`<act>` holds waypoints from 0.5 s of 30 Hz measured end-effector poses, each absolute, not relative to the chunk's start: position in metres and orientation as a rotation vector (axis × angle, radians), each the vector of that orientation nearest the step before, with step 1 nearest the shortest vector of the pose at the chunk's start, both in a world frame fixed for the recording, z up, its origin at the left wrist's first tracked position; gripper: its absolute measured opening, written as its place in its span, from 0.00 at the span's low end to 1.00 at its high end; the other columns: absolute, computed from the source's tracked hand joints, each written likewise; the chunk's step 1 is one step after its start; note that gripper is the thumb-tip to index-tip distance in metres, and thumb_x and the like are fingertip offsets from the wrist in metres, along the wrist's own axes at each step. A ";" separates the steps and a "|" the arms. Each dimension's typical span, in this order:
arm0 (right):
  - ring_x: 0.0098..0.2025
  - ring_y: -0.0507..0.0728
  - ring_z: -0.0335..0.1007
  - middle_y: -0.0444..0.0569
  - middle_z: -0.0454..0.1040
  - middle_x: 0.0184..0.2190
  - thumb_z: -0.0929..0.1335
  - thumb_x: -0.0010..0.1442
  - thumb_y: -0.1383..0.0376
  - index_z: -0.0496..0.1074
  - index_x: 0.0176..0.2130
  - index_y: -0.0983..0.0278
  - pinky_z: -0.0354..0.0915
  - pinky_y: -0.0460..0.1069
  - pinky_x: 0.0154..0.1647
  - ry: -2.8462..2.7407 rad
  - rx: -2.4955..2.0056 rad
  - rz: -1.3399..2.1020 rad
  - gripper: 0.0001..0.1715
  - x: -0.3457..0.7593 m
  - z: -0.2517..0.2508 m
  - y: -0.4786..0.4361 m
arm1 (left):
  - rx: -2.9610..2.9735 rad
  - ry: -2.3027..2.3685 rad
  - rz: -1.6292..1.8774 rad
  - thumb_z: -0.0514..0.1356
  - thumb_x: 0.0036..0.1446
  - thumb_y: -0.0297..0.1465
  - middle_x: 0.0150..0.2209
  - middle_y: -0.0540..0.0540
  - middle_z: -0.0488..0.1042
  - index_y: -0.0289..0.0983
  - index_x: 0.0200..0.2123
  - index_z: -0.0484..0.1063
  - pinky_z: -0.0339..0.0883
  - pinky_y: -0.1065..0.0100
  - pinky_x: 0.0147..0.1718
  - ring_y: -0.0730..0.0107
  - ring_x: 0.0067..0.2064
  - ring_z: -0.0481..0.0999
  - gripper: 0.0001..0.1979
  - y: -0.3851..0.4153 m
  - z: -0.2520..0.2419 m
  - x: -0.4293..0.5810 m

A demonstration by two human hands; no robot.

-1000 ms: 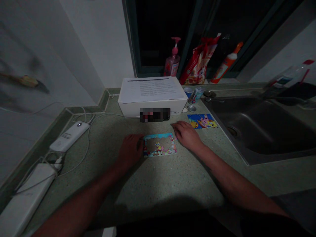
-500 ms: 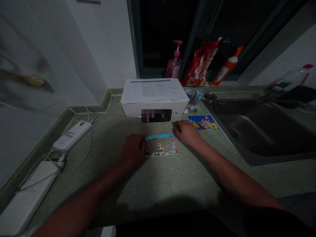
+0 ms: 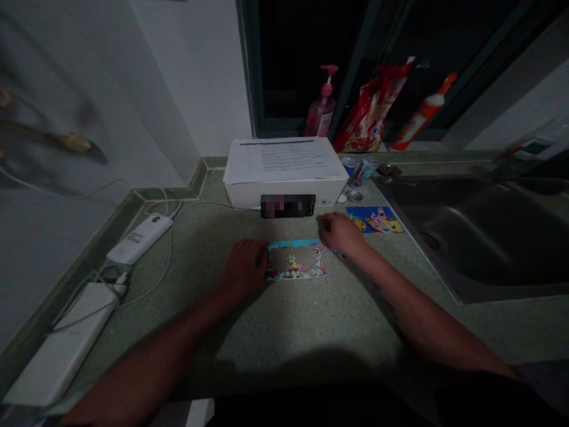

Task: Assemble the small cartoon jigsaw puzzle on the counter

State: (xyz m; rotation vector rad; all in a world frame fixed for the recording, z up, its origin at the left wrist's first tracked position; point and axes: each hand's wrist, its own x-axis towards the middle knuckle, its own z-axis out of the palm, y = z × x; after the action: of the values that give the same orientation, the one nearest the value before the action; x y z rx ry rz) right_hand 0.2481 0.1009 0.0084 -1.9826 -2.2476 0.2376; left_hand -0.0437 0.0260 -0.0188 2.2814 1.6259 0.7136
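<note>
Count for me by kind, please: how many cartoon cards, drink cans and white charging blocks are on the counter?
Cartoon cards: 2 (near one, far one)
Drink cans: 2 (left one, right one)
White charging blocks: 2 (upper one, lower one)
Total: 6

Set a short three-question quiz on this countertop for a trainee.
1. True or false: the left hand touches the left edge of the cartoon card with the open middle.
2. Which lies beside the steel sink? A: the blue cartoon card. B: the white power bank. C: the white cable.
3. Fill in the blank: the printed sheet lies on top of a white ____.

Key: 1 true; 2 A; 3 box.
</note>
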 end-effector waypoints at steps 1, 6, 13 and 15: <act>0.53 0.64 0.78 0.58 0.81 0.51 0.66 0.70 0.67 0.79 0.58 0.64 0.67 0.51 0.53 -2.244 -1.984 0.246 0.21 0.248 0.007 0.101 | 2.283 1.620 0.719 0.56 0.68 0.29 0.48 0.38 0.83 0.36 0.53 0.78 0.72 0.49 0.57 0.51 0.52 0.79 0.15 0.026 -0.019 -0.044; 0.54 0.64 0.76 0.58 0.81 0.51 0.67 0.69 0.67 0.79 0.59 0.64 0.67 0.52 0.55 -2.254 -1.977 0.216 0.21 0.250 0.007 0.101 | 2.297 1.603 0.737 0.55 0.68 0.29 0.48 0.37 0.83 0.35 0.53 0.78 0.72 0.48 0.56 0.51 0.51 0.79 0.15 0.025 -0.018 -0.044; 0.55 0.66 0.76 0.59 0.81 0.52 0.67 0.70 0.67 0.80 0.58 0.65 0.68 0.54 0.56 -2.305 -1.946 0.224 0.21 0.260 0.010 0.097 | 2.284 1.601 0.746 0.56 0.67 0.29 0.48 0.38 0.83 0.38 0.51 0.78 0.72 0.47 0.58 0.50 0.52 0.80 0.14 0.025 -0.017 -0.044; 0.55 0.66 0.76 0.59 0.81 0.53 0.67 0.68 0.70 0.79 0.59 0.65 0.67 0.54 0.57 -2.305 -1.917 0.245 0.22 0.264 0.008 0.096 | 2.279 1.593 0.750 0.56 0.67 0.29 0.48 0.38 0.83 0.38 0.51 0.78 0.72 0.47 0.58 0.50 0.52 0.80 0.14 0.025 -0.016 -0.044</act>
State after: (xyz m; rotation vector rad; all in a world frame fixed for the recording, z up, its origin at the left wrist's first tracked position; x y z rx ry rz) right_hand 0.2636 0.0956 0.0081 -1.9169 -2.3051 0.2450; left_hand -0.0438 0.0252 -0.0164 2.2787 1.5935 0.7496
